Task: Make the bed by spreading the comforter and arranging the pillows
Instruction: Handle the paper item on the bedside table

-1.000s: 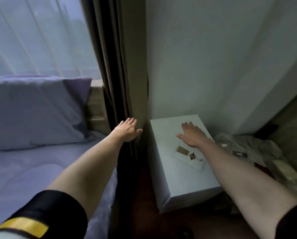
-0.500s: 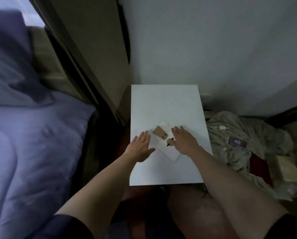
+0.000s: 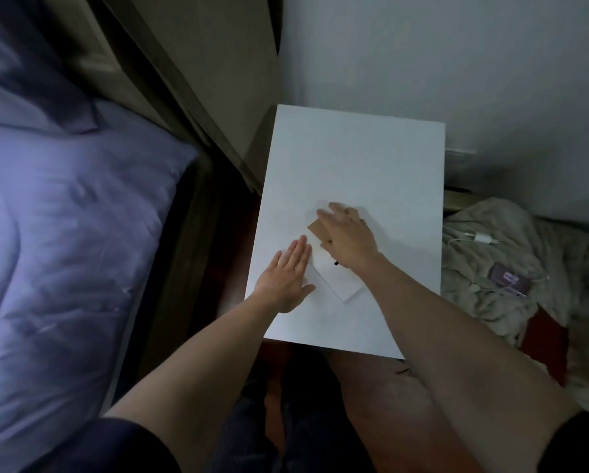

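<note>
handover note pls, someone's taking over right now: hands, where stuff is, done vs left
Left hand: open, flat on the white bedside table.
Right hand: open, fingers resting on a brown card lying on a white envelope there.
Comforter: spread on the bed, lightly wrinkled. Pillow: at the head.
Done: apparently most of the bed, only partly in view.
Left: check the rest.

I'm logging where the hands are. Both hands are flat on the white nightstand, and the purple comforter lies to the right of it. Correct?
Not quite. In the head view the left hand and right hand do lie flat on the white nightstand, but the purple comforter lies to its left. A grey blanket is on the right.
</note>
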A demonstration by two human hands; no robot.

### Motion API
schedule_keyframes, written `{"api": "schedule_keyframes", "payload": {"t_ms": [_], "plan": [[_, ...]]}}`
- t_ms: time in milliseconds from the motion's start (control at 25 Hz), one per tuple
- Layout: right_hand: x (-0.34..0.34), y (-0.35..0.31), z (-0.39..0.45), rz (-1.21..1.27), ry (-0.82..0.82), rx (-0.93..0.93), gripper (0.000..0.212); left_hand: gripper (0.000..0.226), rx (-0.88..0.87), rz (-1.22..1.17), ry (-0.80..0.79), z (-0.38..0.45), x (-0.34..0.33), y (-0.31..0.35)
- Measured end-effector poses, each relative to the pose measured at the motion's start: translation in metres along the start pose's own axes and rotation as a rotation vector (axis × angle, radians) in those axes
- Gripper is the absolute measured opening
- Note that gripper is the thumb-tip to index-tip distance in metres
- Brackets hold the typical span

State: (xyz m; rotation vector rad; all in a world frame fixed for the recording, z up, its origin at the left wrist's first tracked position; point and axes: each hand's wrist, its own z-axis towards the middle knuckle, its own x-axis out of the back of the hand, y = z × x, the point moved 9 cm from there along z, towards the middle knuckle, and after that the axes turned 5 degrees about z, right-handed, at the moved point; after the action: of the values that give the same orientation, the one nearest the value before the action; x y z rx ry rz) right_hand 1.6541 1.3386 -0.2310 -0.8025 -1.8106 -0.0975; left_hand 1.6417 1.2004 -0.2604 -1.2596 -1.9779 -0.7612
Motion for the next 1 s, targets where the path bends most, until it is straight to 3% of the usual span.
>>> {"api": "schedule_keyframes", "payload": {"t_ms": [160, 320, 440, 560, 720, 1000], "plan": [[0.005, -0.002, 0.004, 0.03, 0.023, -0.013, 0.058, 0.079, 0.015, -0.007, -0.006, 0.003, -0.001, 0.002], [0.013, -0.001, -0.009, 0.065, 0.148, -0.005, 0.058, 0.08, 0.024, 0.001, -0.022, 0.004, 0.0, 0.002], [0.008, 0.002, -0.016, 0.097, 0.128, -0.019, 0.064, 0.08, 0.008, 0.001, -0.031, 0.003, -0.001, 0.002], [0.0, 0.023, -0.03, 0.239, 0.115, -0.151, 0.075, 0.079, -0.006, -0.065, 0.018, -0.001, 0.003, 0.002], [-0.014, 0.062, -0.076, 0.373, 0.185, -0.384, 0.067, 0.078, 0.047, -0.257, 0.048, -0.027, -0.014, 0.017], [-0.028, 0.071, -0.112, 0.491, 0.226, -0.502, 0.055, 0.073, 0.004, -0.442, -0.021, -0.047, -0.035, 0.071]]}}
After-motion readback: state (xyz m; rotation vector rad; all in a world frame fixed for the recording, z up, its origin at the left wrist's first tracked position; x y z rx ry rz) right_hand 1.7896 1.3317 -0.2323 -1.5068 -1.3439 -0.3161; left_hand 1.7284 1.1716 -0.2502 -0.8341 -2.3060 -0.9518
